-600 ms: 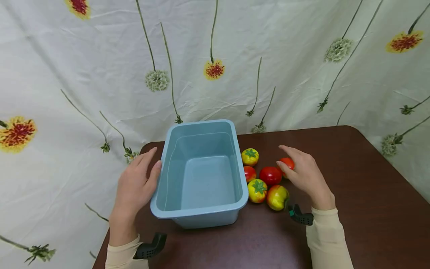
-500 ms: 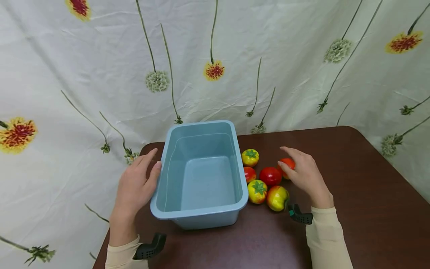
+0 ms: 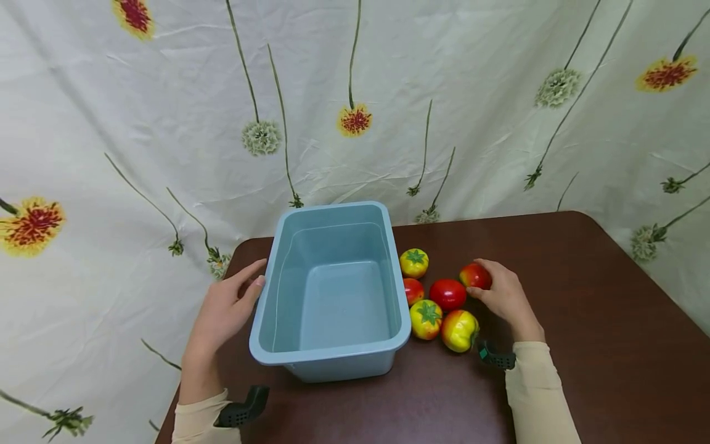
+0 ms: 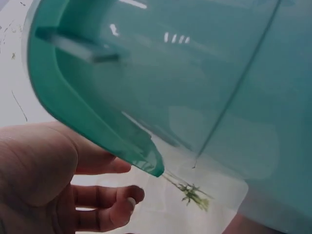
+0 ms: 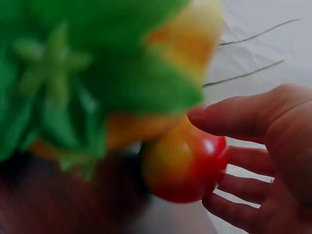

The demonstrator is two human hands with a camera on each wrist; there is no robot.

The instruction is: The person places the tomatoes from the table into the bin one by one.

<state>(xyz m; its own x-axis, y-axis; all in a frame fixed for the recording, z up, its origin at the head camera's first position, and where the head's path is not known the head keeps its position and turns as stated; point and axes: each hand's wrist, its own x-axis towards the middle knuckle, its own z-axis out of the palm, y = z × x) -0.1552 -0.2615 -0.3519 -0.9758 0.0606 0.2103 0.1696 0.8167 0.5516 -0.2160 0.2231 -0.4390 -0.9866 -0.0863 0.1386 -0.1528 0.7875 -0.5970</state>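
Note:
In the head view my right hand [image 3: 503, 295] has its thumb and fingertips on either side of a round red-and-yellow apple-like fruit [image 3: 475, 276]. The right wrist view shows the thumb above that fruit [image 5: 185, 163] and several fingers against its red side. My left hand [image 3: 224, 311] is beside the left wall of a light blue plastic basin [image 3: 328, 354]. Its fingers are loosely bent, with thumb and fingertips close to the rim; whether they touch it I cannot tell. In the left wrist view the left hand [image 4: 53, 170] lies under the rim, holding nothing.
Between basin and right hand lie a dark red fruit [image 3: 448, 295], a partly hidden red fruit [image 3: 413, 291], two yellow fruits with green leaf caps, near [image 3: 426, 320] and far [image 3: 413, 263], and a yellow-red pepper-shaped one [image 3: 459, 331]. A floral cloth [image 3: 477, 74] hangs behind the brown table [image 3: 604, 320].
My right hand has come down onto the apple-like fruit, its thumb and fingers now around it. The left hand has shifted slightly lower beside the basin. The basin stays put.

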